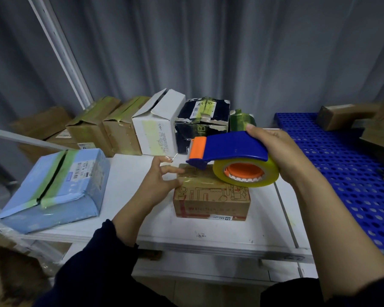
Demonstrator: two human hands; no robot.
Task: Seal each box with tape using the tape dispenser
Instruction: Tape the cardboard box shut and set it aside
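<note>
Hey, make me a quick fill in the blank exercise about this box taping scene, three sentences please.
1. The right hand holds a tape dispenser whose body is mostly ____.
2. The left hand touches the small ____ cardboard box on the white table.
3. The light blue box lies to the ____ of it.

Missing words: blue; brown; left.

Right hand point(282, 156) clenched, left hand point(157, 180) half-open.
</note>
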